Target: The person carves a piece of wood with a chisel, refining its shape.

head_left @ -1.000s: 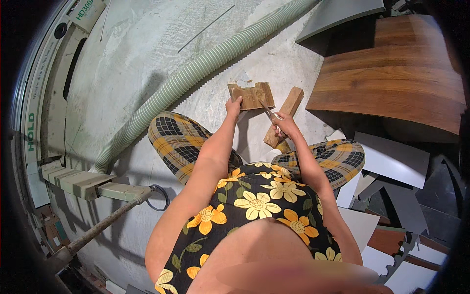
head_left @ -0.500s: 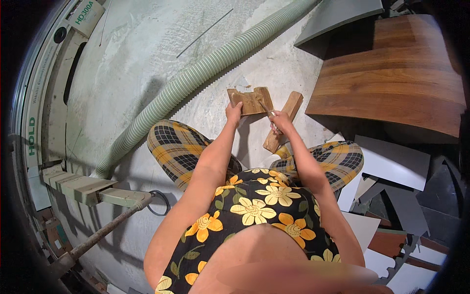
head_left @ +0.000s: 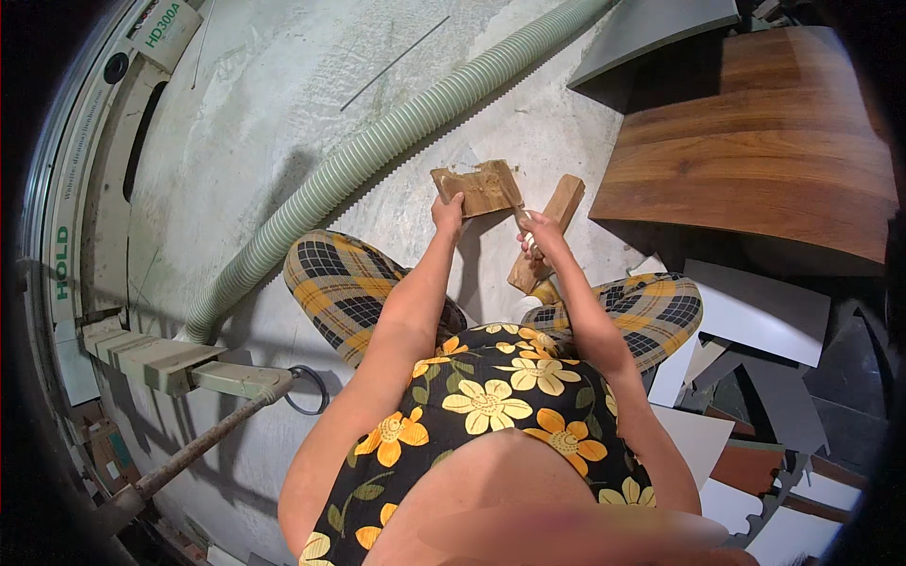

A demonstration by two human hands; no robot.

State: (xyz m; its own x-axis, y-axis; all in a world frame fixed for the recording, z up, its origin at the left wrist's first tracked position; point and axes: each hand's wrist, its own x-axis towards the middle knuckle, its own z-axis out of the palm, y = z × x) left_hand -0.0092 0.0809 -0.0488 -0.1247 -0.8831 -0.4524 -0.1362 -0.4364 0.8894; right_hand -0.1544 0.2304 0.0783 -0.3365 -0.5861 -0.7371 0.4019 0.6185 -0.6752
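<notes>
My left hand [head_left: 448,215] grips the lower left edge of a small brown wooden board [head_left: 479,196], with the thumb lying on its face. The board has a notched top edge and a rough, gouged patch on its right part. My right hand [head_left: 540,234] is closed around the handle of a slim chisel-like tool [head_left: 522,216], whose upper end is at the board's lower right corner. Its tip is too small to make out. A rectangular wooden block [head_left: 563,205] lies slanted on the floor beside and partly behind my right hand.
A ribbed pale hose [head_left: 396,127] runs diagonally across the concrete floor beyond my hands. To the right are a large curved wood-grain panel [head_left: 736,141] and a heap of board offcuts [head_left: 764,311]. A machine frame [head_left: 156,357] stands at left. A thin rod [head_left: 394,64] lies farther off.
The board has tilted and shifted slightly up and left in my left hand. The tool in my right hand has drawn down from the board's face toward its lower right corner.
</notes>
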